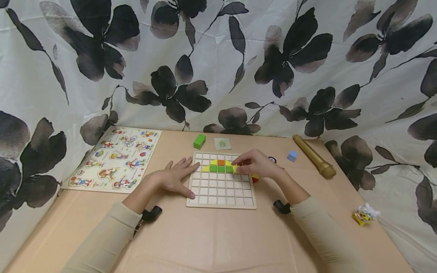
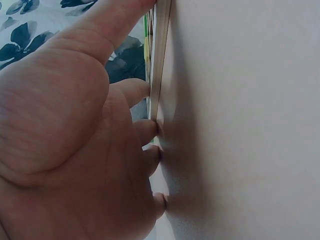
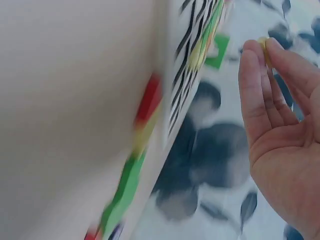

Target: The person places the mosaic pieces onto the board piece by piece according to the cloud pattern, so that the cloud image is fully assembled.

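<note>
A flowered cloth (image 1: 307, 57) is hanging behind and around the bench (image 1: 211, 242), closing off everything beyond it. On the bench's left a picture puzzle board (image 1: 116, 159) is lying flat, well apart from the work. In the middle the wooden grid tray (image 1: 222, 189) is sitting square to the person, probably so that both hands can reach every cell.

The left hand (image 1: 174, 178) is lying flat with straight, spread fingers, its fingertips (image 2: 150, 131) pressing against the tray's left edge, which looks like a way of keeping the tray from sliding. It is holding nothing.

The right hand (image 1: 257, 163) is hovering over the tray's upper right part, and its fingertips (image 3: 260, 50) are pinching a small yellow piece (image 3: 266, 46) in the wrist view. In the head view that piece is mostly hidden by the fingers. It is hanging just beside the row of coloured tiles (image 1: 220, 166), yellow, green and orange, already seated in the tray's upper rows.

A gold tube (image 1: 312, 156) is lying at the far right, a green block (image 1: 199, 141) and a small card (image 1: 222, 143) beyond the tray, a light blue cube (image 1: 291, 156) near the tube. A small toy (image 1: 365, 214) is sitting near the right edge, too small to make out. More pieces are peeking out from under the right hand, largely covered. The right wrist view is blurred.
</note>
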A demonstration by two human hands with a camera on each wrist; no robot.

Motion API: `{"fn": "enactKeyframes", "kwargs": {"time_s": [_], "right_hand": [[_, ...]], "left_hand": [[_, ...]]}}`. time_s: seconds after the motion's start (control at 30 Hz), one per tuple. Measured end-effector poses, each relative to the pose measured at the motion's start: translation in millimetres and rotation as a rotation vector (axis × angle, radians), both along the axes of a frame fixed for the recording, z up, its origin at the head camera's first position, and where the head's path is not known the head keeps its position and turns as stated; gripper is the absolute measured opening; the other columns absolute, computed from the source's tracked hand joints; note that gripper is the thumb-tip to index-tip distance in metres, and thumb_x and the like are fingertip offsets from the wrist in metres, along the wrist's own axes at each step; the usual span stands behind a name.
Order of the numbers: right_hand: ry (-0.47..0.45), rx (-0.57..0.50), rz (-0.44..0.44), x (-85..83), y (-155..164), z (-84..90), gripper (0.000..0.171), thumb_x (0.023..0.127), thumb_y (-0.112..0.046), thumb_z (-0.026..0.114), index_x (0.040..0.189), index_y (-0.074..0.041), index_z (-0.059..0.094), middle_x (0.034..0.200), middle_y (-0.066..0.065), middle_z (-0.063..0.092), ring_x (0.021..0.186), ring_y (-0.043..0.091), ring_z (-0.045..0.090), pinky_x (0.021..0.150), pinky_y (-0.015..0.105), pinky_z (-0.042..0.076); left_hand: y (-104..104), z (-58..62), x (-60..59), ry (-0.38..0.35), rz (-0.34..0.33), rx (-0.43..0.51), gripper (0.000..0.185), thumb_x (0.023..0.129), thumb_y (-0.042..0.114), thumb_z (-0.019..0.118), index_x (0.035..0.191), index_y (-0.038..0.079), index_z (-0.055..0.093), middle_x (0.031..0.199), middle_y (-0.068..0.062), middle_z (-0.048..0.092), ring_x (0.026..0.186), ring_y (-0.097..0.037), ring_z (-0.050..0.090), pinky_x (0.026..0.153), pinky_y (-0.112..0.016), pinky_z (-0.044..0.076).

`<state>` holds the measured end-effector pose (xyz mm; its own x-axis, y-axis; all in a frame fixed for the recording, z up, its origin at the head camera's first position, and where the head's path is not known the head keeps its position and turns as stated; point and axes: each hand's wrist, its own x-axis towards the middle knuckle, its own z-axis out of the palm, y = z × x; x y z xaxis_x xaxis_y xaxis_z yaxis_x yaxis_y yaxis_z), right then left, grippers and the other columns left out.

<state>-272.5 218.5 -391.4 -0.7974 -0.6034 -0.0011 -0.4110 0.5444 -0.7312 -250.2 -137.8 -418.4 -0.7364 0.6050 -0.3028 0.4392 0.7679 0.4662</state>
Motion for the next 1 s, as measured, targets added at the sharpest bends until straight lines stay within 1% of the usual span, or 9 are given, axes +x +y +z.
{"fn": "enactKeyframes", "kwargs": {"time_s": [0.1,0.2,0.3,0.4,0.57,0.73,0.87,1.0], "right_hand": [[0.004,0.008,0.033,-5.4,-30,-1.3,0.024,0.092,-0.008,0.079,0.116,-0.006,0.08,0.108,0.005,0.079,0.087,0.019,0.065,0.075,0.026,0.055],[0.029,0.041,0.068,-10.5,-57,-6.1,0.024,0.091,-0.008,0.08,0.114,-0.006,0.081,0.103,0.003,0.079,0.088,0.015,0.066,0.079,0.026,0.057],[0.056,0.078,0.094,-14.8,-78,-12.6,0.021,0.09,-0.007,0.08,0.111,-0.007,0.082,0.099,0.002,0.079,0.086,0.011,0.066,0.079,0.025,0.056],[0.087,0.108,0.107,-17.8,-92,-18.6,0.018,0.09,-0.008,0.08,0.109,-0.008,0.082,0.095,0.0,0.078,0.083,0.01,0.063,0.075,0.024,0.054],[0.108,0.131,0.108,-18.1,-105,-22.5,0.016,0.089,-0.007,0.081,0.105,-0.008,0.083,0.087,-0.001,0.076,0.076,0.009,0.06,0.069,0.022,0.051],[0.096,0.12,0.104,-16.0,-110,-22.9,0.015,0.089,-0.005,0.081,0.104,-0.006,0.083,0.085,0.001,0.078,0.072,0.007,0.062,0.065,0.021,0.052],[0.07,0.094,0.08,-14.3,-112,-23.9,0.012,0.089,-0.005,0.081,0.101,-0.006,0.083,0.082,0.0,0.078,0.069,0.007,0.065,0.064,0.021,0.055],[0.026,0.069,0.049,-13.9,-113,-26.0,0.008,0.089,-0.006,0.081,0.097,-0.007,0.082,0.075,0.0,0.075,0.063,0.01,0.067,0.06,0.023,0.056]], "left_hand": [[0,0.2,0.0,-0.001,0.0,-0.001,0.12,0.078,0.067,0.081,0.169,0.021,0.018,0.176,-0.017,-0.003,0.163,-0.039,-0.006,0.123,-0.073,-0.007],[1,0.4,-0.4,0.002,-0.004,-0.004,0.119,0.078,0.068,0.08,0.168,0.02,0.018,0.176,-0.017,-0.002,0.162,-0.04,-0.006,0.123,-0.073,-0.006],[2,-0.1,-1.4,0.008,-0.011,-0.005,0.119,0.079,0.068,0.08,0.168,0.02,0.018,0.175,-0.018,-0.002,0.162,-0.041,-0.005,0.122,-0.074,-0.005],[2,-0.7,-2.3,0.013,-0.015,-0.004,0.119,0.079,0.068,0.079,0.168,0.019,0.018,0.175,-0.018,-0.001,0.162,-0.042,-0.004,0.122,-0.074,-0.004],[2,0.1,-1.4,0.014,-0.011,-0.01,0.118,0.079,0.068,0.079,0.168,0.019,0.018,0.175,-0.018,-0.001,0.162,-0.042,-0.003,0.122,-0.074,-0.004],[1,-0.6,-1.5,0.012,-0.005,-0.005,0.118,0.08,0.068,0.079,0.168,0.019,0.019,0.175,-0.018,-0.001,0.162,-0.042,-0.003,0.122,-0.074,-0.003],[1,-1.4,-2.1,0.01,-0.001,0.0,0.118,0.079,0.068,0.079,0.168,0.019,0.019,0.176,-0.018,-0.001,0.162,-0.042,-0.003,0.122,-0.074,-0.004],[1,-1.4,-1.8,0.01,-0.001,-0.005,0.118,0.079,0.068,0.079,0.168,0.019,0.019,0.176,-0.018,-0.001,0.162,-0.041,-0.004,0.122,-0.074,-0.004]]}}
